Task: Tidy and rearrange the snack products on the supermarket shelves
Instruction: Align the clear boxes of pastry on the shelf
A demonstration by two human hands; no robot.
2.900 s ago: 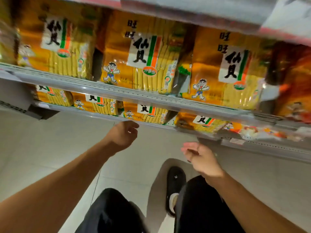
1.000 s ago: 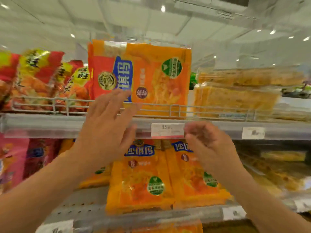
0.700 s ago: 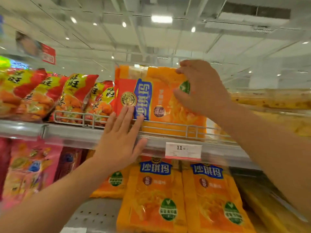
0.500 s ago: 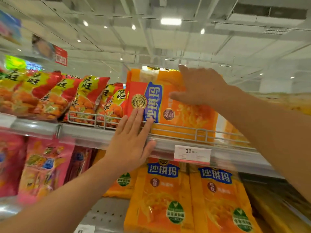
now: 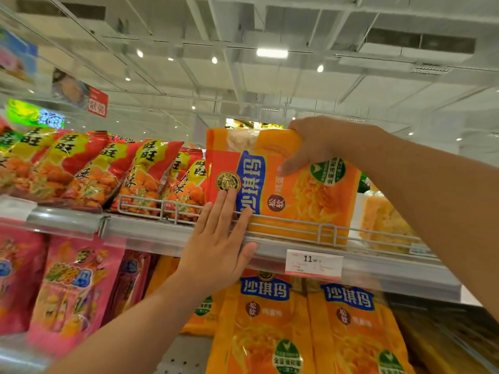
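A large orange snack bag (image 5: 305, 195) with a blue label stands on its side on the top shelf, behind a low wire rail (image 5: 283, 225). My right hand (image 5: 310, 144) grips its upper edge, thumb on the front and fingers over the top. My left hand (image 5: 218, 238) lies flat with straight fingers against the bag's lower left corner and the shelf's front edge. Red and yellow snack bags (image 5: 89, 168) stand in a row to the left on the same shelf.
A price tag (image 5: 313, 263) reading 11.90 hangs on the shelf's front strip. Below stand more orange bags (image 5: 270, 325) and pink bags (image 5: 70, 287). Pale yellow packs (image 5: 383, 222) sit at the right of the top shelf. Ceiling lights and signs show above.
My view has risen from the low shelves to the top one. My right hand moved up from the price strip and took hold of the orange bag's top edge; my left hand stays flat at its corner.
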